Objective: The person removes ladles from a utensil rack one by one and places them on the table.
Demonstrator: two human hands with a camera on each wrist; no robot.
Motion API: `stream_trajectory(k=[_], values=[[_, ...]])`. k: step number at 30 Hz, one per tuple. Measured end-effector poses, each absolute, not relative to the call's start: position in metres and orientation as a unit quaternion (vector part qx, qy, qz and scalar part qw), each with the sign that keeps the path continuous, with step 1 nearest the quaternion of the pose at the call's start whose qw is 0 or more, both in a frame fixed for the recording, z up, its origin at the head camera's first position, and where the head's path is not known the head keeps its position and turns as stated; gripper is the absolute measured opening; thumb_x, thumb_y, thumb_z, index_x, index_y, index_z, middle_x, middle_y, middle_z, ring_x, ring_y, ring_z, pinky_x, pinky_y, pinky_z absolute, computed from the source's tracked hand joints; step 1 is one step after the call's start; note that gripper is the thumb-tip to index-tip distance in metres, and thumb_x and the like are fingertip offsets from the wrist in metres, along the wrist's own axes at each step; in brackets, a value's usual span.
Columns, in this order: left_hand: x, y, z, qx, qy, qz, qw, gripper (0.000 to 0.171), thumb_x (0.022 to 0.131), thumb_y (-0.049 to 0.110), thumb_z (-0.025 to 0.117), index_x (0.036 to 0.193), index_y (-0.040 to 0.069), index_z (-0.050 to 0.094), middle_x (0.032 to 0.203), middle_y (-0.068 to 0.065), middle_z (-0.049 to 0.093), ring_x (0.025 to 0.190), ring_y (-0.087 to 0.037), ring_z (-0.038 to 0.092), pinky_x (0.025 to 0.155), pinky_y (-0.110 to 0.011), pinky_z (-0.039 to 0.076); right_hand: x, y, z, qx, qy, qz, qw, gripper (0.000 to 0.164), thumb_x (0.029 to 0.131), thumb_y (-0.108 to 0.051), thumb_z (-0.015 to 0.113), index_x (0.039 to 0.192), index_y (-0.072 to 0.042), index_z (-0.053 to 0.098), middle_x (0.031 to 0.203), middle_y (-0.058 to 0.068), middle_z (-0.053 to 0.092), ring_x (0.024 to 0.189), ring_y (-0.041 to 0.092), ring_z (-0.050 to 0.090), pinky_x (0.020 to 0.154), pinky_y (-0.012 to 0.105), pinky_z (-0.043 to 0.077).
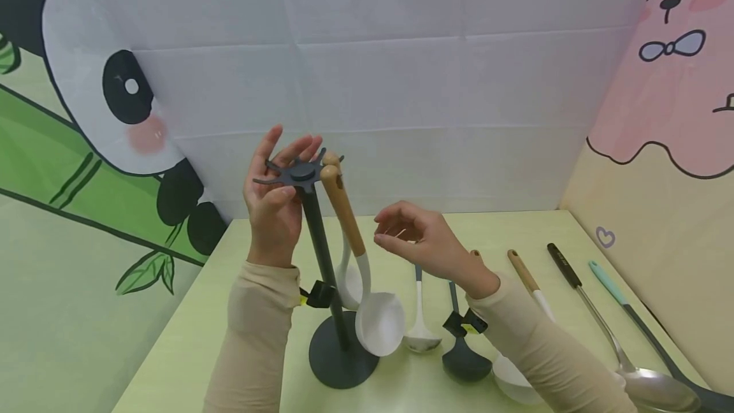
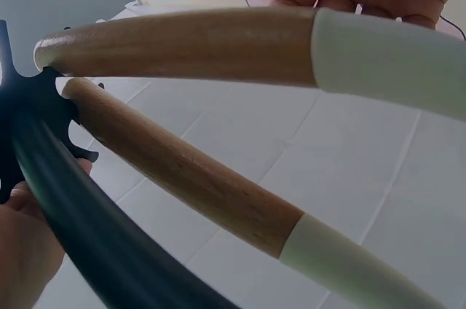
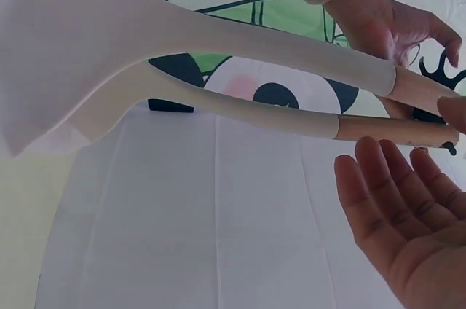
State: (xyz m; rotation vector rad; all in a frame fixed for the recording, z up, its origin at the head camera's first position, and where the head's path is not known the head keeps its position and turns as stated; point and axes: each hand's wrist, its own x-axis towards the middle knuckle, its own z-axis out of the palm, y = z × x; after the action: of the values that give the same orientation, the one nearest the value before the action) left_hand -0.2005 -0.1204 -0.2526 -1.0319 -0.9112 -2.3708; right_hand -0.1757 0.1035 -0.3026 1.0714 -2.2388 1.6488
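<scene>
A dark utensil stand (image 1: 321, 234) with a round base rises in the middle of the table. My left hand (image 1: 275, 209) is at its top, thumb in front of the hooks (image 1: 302, 172) and loosely extended fingers behind them. From the stand's right side hangs a white ladle (image 1: 378, 324) with a wooden handle (image 2: 189, 43). Behind it hangs a second white utensil (image 1: 348, 282), also with a wooden handle (image 2: 189, 170), partly covered by the ladle. My right hand (image 1: 427, 241) is in the air right of the ladle's handle, fingers loosely bent, holding nothing.
On the table (image 1: 172, 336) to the right lie a white ladle (image 1: 421, 336), a black ladle (image 1: 466, 359), a white utensil with wooden handle (image 1: 522, 269), a metal spoon (image 1: 659, 387) and a teal-handled dark utensil (image 1: 608, 279). A pale cloth (image 1: 373, 81) hangs behind.
</scene>
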Motion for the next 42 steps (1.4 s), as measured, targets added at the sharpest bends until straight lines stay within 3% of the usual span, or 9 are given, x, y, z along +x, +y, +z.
stream_trajectory(k=[4,11,22,32,42], values=[[-0.203,-0.122,-0.253,-0.375,-0.318,-0.852,0.181,0.073,0.070,0.000,0.061,0.139,-0.008,0.039,0.112,-0.024,0.067,0.115,-0.041,0.062,0.106,-0.042,0.042,-0.174,0.097,-0.306,0.372,-0.749,0.543,0.079,0.029,0.089,-0.004,0.071,0.117,-0.001,0.064,0.101,0.006,0.069,0.090,0.018,0.067,0.077,0.033,0.056],[-0.204,-0.127,-0.252,-0.368,-0.230,-0.898,0.071,0.067,0.073,-0.004,0.044,0.139,-0.005,0.036,0.113,-0.025,0.063,0.121,-0.043,0.057,0.100,-0.043,0.047,-0.168,0.084,-0.314,0.401,-0.741,0.534,0.067,0.031,0.087,-0.004,0.074,0.116,0.000,0.065,0.099,0.008,0.070,0.088,0.015,0.068,0.076,0.033,0.058],[-0.205,-0.125,-0.252,-0.355,-0.242,-0.899,0.077,0.059,0.072,-0.004,0.043,0.131,-0.002,0.043,0.110,-0.023,0.066,0.121,-0.044,0.055,0.098,-0.043,0.048,-0.159,0.067,-0.323,0.424,-0.742,0.517,0.043,0.027,0.089,-0.006,0.073,0.114,-0.002,0.065,0.099,0.006,0.070,0.088,0.010,0.068,0.074,0.029,0.057],[-0.206,-0.128,-0.251,-0.361,-0.238,-0.901,0.037,0.055,0.073,0.000,0.040,0.127,-0.001,0.046,0.109,-0.021,0.068,0.123,-0.044,0.054,0.102,-0.045,0.043,-0.159,0.056,-0.337,0.431,-0.737,0.520,0.017,0.024,0.089,-0.005,0.072,0.112,-0.003,0.066,0.096,0.007,0.073,0.087,0.008,0.068,0.071,0.028,0.057],[-0.205,-0.128,-0.251,-0.344,-0.252,-0.904,0.034,0.061,0.070,0.003,0.036,0.131,0.000,0.042,0.102,-0.020,0.069,0.117,-0.042,0.060,0.101,-0.046,0.044,-0.156,0.053,-0.337,0.442,-0.735,0.515,0.015,0.022,0.092,-0.004,0.069,0.113,0.000,0.065,0.099,0.011,0.073,0.090,0.011,0.069,0.075,0.029,0.058]])
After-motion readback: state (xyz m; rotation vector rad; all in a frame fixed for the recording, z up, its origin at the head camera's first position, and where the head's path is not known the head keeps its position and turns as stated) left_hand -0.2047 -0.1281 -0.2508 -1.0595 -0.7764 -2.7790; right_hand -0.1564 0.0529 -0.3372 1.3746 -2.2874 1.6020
